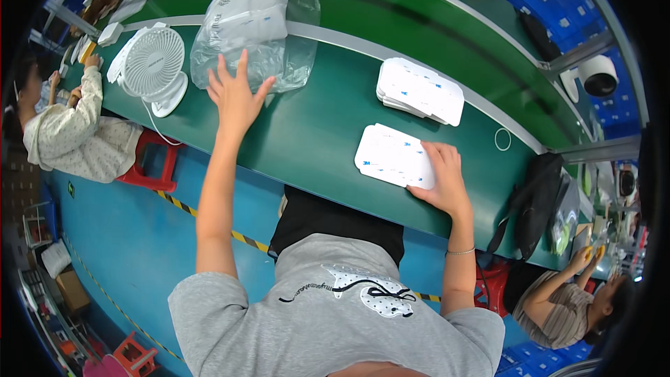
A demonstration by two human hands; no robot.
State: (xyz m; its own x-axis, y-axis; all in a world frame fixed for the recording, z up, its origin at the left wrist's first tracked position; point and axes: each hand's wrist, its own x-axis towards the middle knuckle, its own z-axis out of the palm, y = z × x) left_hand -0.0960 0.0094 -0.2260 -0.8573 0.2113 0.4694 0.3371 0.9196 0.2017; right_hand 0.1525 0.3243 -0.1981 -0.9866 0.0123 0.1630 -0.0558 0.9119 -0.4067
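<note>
The right hand [448, 185] has its grip clamped on the right end of a white sheet stack [391, 157], whose long axis runs roughly left to right on the desk [314, 132]. The left hand [239, 102], nearer the plastic bag [252, 28], stretches forward, grip spread apart over the bag's near edge; contact is unclear.

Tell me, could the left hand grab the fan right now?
Probably yes. The left hand has its fingers spread by the bag, and the fan stands to its left, with only bare table seeming to lie between them.
</note>
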